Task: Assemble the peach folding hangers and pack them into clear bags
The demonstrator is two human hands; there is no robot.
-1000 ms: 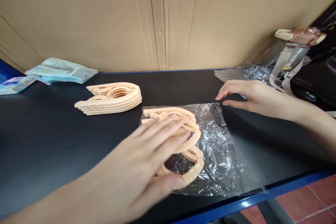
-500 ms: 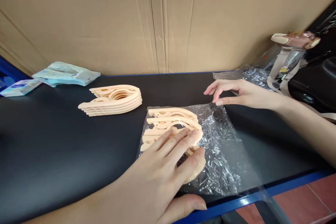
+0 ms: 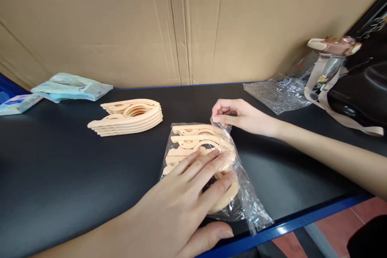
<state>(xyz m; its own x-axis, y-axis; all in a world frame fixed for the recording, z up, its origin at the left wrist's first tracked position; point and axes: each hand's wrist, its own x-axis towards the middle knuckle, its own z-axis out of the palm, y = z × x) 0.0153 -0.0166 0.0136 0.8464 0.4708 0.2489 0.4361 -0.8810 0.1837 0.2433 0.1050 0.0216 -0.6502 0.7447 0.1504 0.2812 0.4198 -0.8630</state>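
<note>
Several peach plastic folding hangers [image 3: 193, 142] lie inside a clear plastic bag [image 3: 252, 205] near the table's front edge. My left hand [image 3: 187, 193] rests flat on the bag, fingers outstretched over the hangers and hiding part of them. At the bag's far right corner, my right hand [image 3: 231, 115] pinches the film between thumb and fingers. The bag's loose right side is folded over toward the hangers. To the left, apart from both hands, sits a neat stack of matching folding hangers [image 3: 130, 117].
Light-blue soft packs [image 3: 72, 87] lie at the back left. A crumpled clear bag [image 3: 276, 92] and a strapped bottle [image 3: 335, 46] stand at the back right beside a black bag [image 3: 363, 84]. Cardboard [image 3: 121, 28] walls the back; a blue edge [image 3: 290, 225] borders the front.
My right hand has moved left, drawing the bag's loose right side over toward the hangers. My left hand stays pressed on the bag. The view has shifted slightly.
</note>
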